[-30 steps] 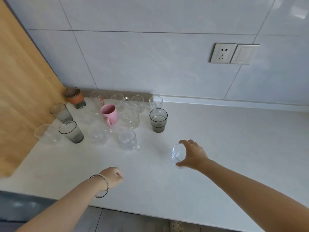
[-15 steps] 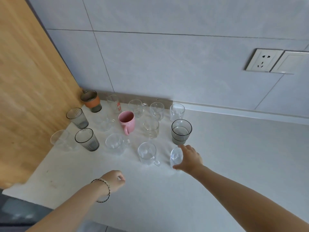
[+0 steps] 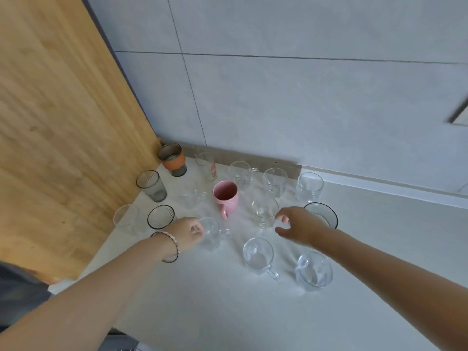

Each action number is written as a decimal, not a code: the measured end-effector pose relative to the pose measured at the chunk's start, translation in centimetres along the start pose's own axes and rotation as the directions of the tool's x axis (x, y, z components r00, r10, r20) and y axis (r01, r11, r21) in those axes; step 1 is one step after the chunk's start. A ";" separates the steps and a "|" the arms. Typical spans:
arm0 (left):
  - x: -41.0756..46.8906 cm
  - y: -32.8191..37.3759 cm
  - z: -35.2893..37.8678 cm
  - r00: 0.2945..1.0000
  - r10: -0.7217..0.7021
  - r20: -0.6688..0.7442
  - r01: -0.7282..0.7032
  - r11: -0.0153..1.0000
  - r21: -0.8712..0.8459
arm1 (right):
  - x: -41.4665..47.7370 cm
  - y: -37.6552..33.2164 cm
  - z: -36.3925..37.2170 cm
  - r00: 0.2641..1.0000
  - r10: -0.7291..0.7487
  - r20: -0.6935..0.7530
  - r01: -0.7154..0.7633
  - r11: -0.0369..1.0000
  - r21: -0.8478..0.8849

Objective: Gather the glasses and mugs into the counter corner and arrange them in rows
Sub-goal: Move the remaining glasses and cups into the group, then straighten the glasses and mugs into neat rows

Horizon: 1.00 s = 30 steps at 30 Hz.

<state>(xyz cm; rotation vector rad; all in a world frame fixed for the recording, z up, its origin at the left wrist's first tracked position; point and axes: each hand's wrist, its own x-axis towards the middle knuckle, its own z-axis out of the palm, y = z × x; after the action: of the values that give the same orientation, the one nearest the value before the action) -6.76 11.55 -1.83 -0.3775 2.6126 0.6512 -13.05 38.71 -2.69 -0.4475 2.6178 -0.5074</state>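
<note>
Left hand (image 3: 187,233) holds clear mug (image 3: 212,233); red lettering (image 3: 213,170) on tall glass (image 3: 205,162) unreadable.

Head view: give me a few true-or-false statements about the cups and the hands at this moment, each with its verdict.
1. The pink mug stands upright with its handle toward the camera. True.
2. The right hand is lifting a clear glass. False: its fingers are spread and it holds nothing.
3. The orange-banded cup stands in the corner beside the wooden panel. True.
4. The two clear mugs nearest the camera are stacked. False: the left front mug and the right front mug stand side by side, apart.
5. A bracelet sits on the wrist of the left hand. True.
</note>
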 end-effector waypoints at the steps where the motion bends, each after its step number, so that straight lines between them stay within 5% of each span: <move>1: 0.8 -0.5 -1.3 0.999 -0.003 -0.033 0.003 1.000 0.001 | 1.1 -1.0 -0.5 1.000 -0.006 -0.003 0.006 1.000 0.004; 8: 9.0 -5.4 -9.2 0.991 0.017 -0.135 -0.007 0.997 0.077 | 9.3 -8.3 -0.9 0.999 0.022 -0.048 -0.021 0.999 0.027; 15: 19.9 -10.3 -14.5 0.973 0.133 -0.188 -0.102 0.981 0.164 | 17.7 -15.4 1.5 0.967 0.210 -0.145 -0.194 0.974 0.117; 30: 31.8 -11.9 -13.3 0.985 0.151 -0.086 -0.148 0.988 0.044 | 31.9 -19.0 5.2 0.861 0.491 -0.133 -0.438 0.848 0.299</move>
<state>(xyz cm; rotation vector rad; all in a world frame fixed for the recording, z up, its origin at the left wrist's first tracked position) -34.80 -10.17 -10.26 -0.2046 2.7536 0.6469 -33.55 8.28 -10.34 0.3464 2.6641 -0.7426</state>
